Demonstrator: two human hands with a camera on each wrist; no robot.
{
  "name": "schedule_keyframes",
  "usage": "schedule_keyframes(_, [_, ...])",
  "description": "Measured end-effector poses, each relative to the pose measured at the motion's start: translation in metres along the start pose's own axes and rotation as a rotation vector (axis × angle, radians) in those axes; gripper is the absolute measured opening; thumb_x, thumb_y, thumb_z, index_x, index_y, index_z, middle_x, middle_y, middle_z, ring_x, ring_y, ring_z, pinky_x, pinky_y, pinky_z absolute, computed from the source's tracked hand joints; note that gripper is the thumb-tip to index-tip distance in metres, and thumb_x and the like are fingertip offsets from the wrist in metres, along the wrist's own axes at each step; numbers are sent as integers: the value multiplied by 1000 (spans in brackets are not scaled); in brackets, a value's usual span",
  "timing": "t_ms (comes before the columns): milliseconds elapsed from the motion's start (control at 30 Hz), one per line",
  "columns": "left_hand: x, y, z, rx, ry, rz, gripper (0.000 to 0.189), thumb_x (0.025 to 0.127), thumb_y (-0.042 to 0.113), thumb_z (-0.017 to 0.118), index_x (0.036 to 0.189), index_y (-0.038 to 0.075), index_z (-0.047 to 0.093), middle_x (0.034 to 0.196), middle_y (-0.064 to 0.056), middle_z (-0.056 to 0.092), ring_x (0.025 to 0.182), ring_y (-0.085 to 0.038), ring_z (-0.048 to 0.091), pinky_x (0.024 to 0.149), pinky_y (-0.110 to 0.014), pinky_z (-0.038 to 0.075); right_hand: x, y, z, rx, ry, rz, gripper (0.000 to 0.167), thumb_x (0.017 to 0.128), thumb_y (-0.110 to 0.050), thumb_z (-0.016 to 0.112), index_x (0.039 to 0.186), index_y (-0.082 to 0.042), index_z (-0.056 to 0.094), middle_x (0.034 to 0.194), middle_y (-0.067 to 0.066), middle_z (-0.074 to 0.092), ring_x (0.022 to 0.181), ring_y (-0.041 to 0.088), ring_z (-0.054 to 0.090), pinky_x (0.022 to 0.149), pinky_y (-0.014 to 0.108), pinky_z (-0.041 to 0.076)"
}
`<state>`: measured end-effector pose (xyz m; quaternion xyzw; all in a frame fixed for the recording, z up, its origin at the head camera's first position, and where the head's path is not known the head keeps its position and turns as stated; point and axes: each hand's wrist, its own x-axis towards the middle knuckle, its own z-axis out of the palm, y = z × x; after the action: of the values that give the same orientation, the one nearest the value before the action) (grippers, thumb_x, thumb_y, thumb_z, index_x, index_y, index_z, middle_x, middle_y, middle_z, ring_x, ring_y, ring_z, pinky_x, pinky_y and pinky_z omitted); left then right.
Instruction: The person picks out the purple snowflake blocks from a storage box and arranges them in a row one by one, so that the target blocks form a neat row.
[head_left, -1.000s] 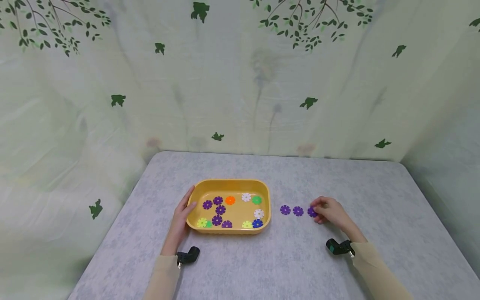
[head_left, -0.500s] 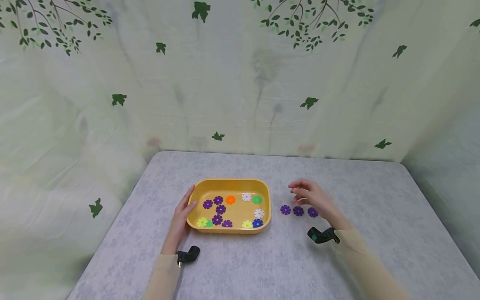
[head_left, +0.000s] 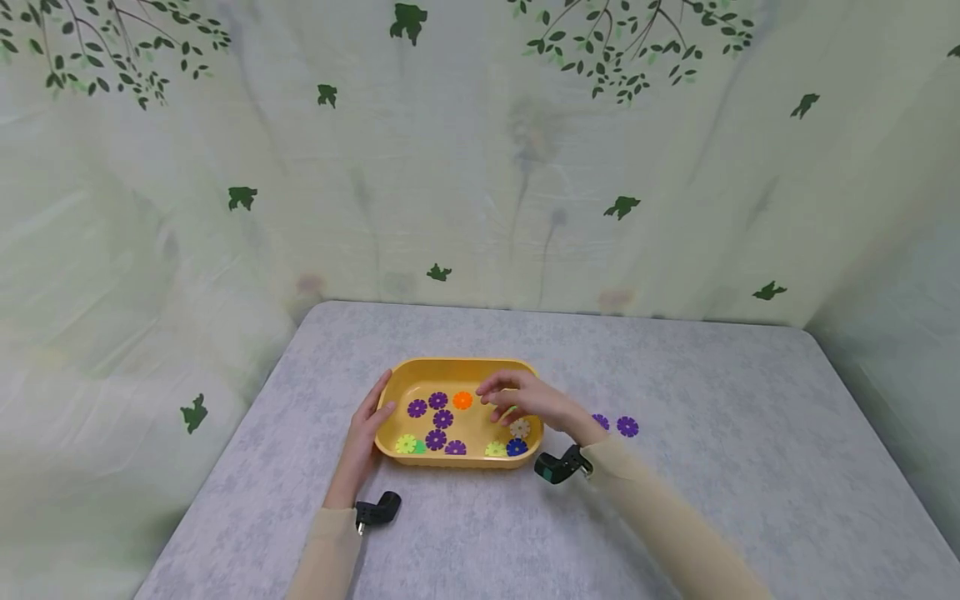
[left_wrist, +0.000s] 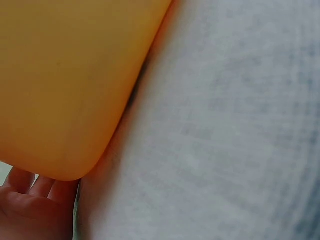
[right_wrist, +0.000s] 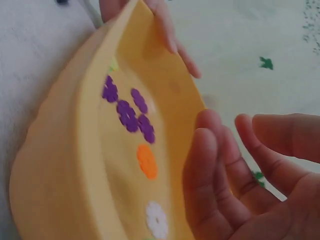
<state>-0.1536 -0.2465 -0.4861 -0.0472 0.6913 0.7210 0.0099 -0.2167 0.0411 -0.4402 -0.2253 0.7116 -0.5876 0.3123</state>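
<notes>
At the left end of the yellow tray [head_left: 450, 461], my left hand [head_left: 363, 437] grips the side, thumb over the rim and fingers along the outside. Several purple flower-shaped discs [head_left: 443, 419] lie in the tray's left half. An orange disc [head_left: 462, 401] is near its middle. Over the tray's right half hovers my right hand [head_left: 531, 400], fingers loosely bent and holding nothing; in the right wrist view its thumb and fingertips are apart. Beneath and beside it are a white disc [right_wrist: 157, 220], a blue disc [head_left: 517, 447] and a yellow one [head_left: 495, 449].
To the right of the tray, two purple discs [head_left: 627, 427] show on the grey table [head_left: 720, 483], partly behind my right wrist. A pale curtain [head_left: 465, 167] with leaf prints hangs behind the table. Each wrist wears a black camera [head_left: 558, 465].
My right hand has let go of the third purple disc in the row and moved left, over the tray. It now hides part of that row. My left hand has stayed on the tray.
</notes>
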Motion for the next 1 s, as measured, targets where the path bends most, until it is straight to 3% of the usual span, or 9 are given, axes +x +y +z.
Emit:
schedule_keyframes(133, [-4,6,3,12,-3,6,53,102,17,45,152,15,27,157,3,21,143,-12,13,115,-33,16,14,2,17,-21,-89,34,34,99,-16,49,124,7,54,121,27,55,91,39,63,77,39,56])
schedule_keyframes(500, [10,-21,-6,1,15,27,52,102,21,47,151,21,30,155,9,24,142,-8,16,115,-31,17,35,7,39,-51,-245,211,27,100,-12,49,120,1,60,113,15,61,76,24,64,76,36,57])
schedule_keyframes(700, [10,-22,-6,5,19,42,53,101,22,48,151,21,31,155,8,25,142,-9,17,115,-32,17,40,8,45,-87,-259,254,25,101,-12,47,117,-1,63,111,9,63,72,19,59,67,27,55])
schedule_keyframes(1000, [9,-21,-5,-7,26,28,52,102,22,48,151,22,31,155,9,25,141,-8,17,114,-30,18,43,10,47,-124,-193,283,20,97,-2,48,108,4,65,93,11,65,73,18,62,71,32,57])
